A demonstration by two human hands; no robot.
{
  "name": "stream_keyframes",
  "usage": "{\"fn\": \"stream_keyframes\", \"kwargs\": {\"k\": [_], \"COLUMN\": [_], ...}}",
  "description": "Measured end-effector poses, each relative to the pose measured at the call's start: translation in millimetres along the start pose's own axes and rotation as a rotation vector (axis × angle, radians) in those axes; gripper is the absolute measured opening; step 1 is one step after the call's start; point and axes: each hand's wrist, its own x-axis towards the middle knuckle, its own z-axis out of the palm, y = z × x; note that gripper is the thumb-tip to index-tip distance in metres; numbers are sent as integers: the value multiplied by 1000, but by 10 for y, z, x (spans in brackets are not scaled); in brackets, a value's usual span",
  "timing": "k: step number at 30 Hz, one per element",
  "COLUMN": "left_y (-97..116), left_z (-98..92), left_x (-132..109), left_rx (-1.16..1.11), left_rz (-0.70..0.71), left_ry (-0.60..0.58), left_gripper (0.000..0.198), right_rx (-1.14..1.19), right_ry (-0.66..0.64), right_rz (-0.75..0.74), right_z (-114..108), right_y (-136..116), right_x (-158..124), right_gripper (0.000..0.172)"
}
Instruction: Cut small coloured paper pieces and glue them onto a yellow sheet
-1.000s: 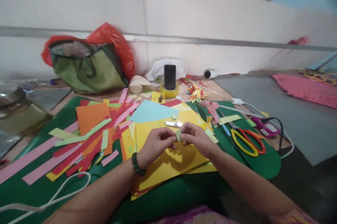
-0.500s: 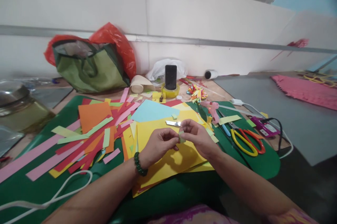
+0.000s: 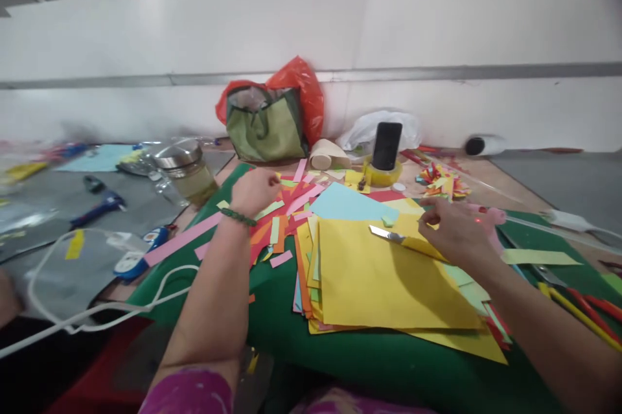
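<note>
My left hand (image 3: 255, 190), with a green bead bracelet above it, is over the coloured paper strips (image 3: 266, 232). Its fingers are curled closed, and their tips are partly hidden, so what they hold is unclear. My right hand (image 3: 451, 229) hovers over the right of the yellow paper sheets (image 3: 389, 291). The fingers are loosely bent, thumb and forefinger apart, with nothing visible between them. Under it a utility knife (image 3: 387, 234) lies on the top sheet, blade pointing left. A small folded green piece (image 3: 389, 220) rests on the light blue paper (image 3: 347, 203).
Behind are a green bag (image 3: 265, 129), a phone (image 3: 387, 145) on a yellow tape roll (image 3: 383, 174), and a colourful paper cluster (image 3: 443, 181). A glass jar (image 3: 187, 174) and white cable (image 3: 165, 300) are left. A pink glue gun (image 3: 490, 219) and scissors (image 3: 578, 310) are right.
My view has turned left. My hands have parted from the small green paper piece they held together; my left hand has reached to the strips, while my right stays by the yellow sheets.
</note>
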Motion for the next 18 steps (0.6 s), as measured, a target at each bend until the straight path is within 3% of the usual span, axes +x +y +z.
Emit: {"fn": "stream_keyframes", "kwargs": {"k": [2,4,10,15,18], "left_y": [-284,-428,-339,-385,-496], "left_z": [-39,36,358,430,439], "left_x": [125,204,285,360,447], "left_rx": [157,187,219,232,113], "left_rz": [-144,-156,-79,-36,-20], "left_ry": [-128,-257,-312,-351,-310], "left_gripper": [19,18,31,15,12], "right_rx": [-241,-389,-345,-175,-83], "right_ry": [-7,-21,-151,13,155], "right_rz": [-26,-64,-66,-117,-200], "right_z": [68,136,156,-69,-225], "right_y": [-8,-15,-3,-29,-30], "right_x": [52,75,71,9,-65], "right_gripper": [37,38,38,32,25]}}
